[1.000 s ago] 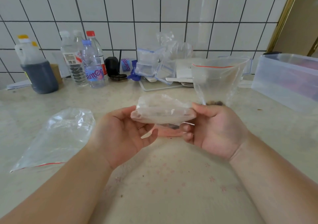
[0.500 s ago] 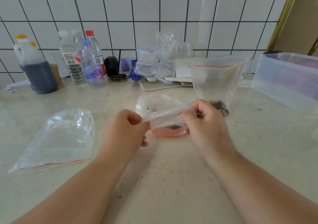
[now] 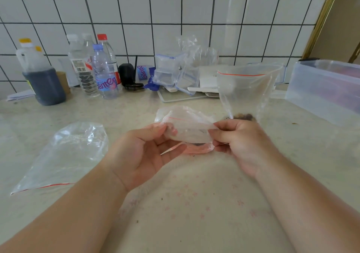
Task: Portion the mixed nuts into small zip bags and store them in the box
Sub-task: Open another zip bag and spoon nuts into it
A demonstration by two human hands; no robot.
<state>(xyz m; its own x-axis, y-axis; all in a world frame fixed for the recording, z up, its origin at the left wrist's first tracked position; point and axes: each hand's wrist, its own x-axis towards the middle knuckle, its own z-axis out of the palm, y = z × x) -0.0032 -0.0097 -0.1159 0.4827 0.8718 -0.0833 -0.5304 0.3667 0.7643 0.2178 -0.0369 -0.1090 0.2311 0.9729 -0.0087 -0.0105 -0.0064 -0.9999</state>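
White tiled wall behind, pale speckled worktop (image 3: 194, 204) below. Left hand (image 3: 142, 151) and right hand (image 3: 239, 143) each pinch an end of a small zip bag (image 3: 187, 130), held just above the worktop between them. Its contents are hard to make out through the crumpled plastic. Beyond the right hand, a larger zip bag (image 3: 245, 91) stands upright, nuts (image 3: 243, 116) at its bottom partly hidden by the fingers. Further right, translucent box (image 3: 327, 89), cut off by the frame edge. Left of the left hand, an empty-looking bag (image 3: 64, 155) lies flat.
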